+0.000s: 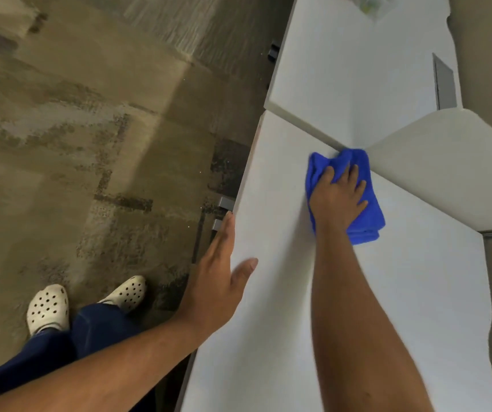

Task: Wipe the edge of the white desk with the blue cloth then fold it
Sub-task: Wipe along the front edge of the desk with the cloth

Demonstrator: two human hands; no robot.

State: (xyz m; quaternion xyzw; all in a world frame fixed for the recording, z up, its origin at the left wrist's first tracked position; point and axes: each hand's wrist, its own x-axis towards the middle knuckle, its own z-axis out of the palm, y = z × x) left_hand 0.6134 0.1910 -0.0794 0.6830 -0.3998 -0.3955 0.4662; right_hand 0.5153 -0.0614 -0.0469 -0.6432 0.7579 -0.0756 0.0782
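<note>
The white desk (283,292) runs up the right half of the head view. A bunched blue cloth (371,203) lies on it, against the foot of a beige partition. My right hand (338,199) presses flat on the cloth, fingers spread and curled into its folds. My left hand (219,272) rests open along the desk's left edge, with the thumb on the top surface and the fingers straight along the rim.
A beige divider panel (447,162) rises at the right and meets a second white desk (342,69) behind it. A grey slot (445,81) is set in that far desk. Brown carpet (90,144) and my white clogs (48,307) lie to the left.
</note>
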